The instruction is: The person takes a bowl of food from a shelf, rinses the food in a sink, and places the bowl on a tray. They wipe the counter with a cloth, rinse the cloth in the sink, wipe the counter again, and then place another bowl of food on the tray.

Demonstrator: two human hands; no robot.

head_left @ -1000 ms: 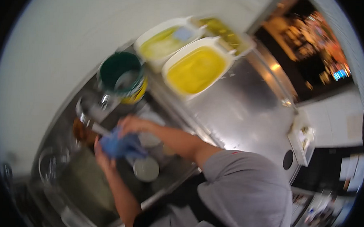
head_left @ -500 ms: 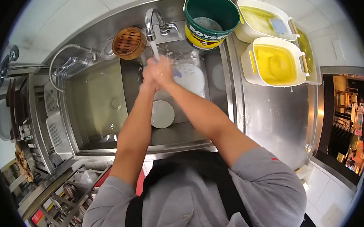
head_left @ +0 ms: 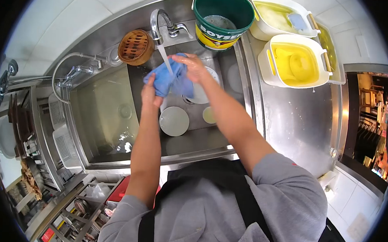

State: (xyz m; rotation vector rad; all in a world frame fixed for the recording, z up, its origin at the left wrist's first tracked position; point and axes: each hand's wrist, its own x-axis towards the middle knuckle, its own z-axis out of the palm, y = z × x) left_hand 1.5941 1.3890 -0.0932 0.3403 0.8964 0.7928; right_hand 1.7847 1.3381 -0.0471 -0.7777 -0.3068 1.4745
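A wet blue cloth (head_left: 164,78) is spread between my two hands beneath the running faucet (head_left: 156,26). My left hand (head_left: 150,93) grips its lower left edge. At its upper right side, my right hand (head_left: 193,68) pinches another part of it. Water from the spout falls onto the cloth. Below, on the sink floor, lies a round white plate (head_left: 174,121). Another white plate (head_left: 200,94) sits behind the cloth, partly covered by it and by my right wrist. A small yellowish round dish (head_left: 209,115) shows beside my right forearm.
Left of the faucet stands a bamboo steamer basket (head_left: 136,47). A green bucket (head_left: 222,22) of sudsy water is at the back right. Two white tubs, one with yellow liquid (head_left: 295,62), stand on the right counter. The left basin (head_left: 101,112) holds cloudy water.
My hands were clasped together under the stream; now they are apart with the blue cloth opened out between them. The yellowish dish has come into view.
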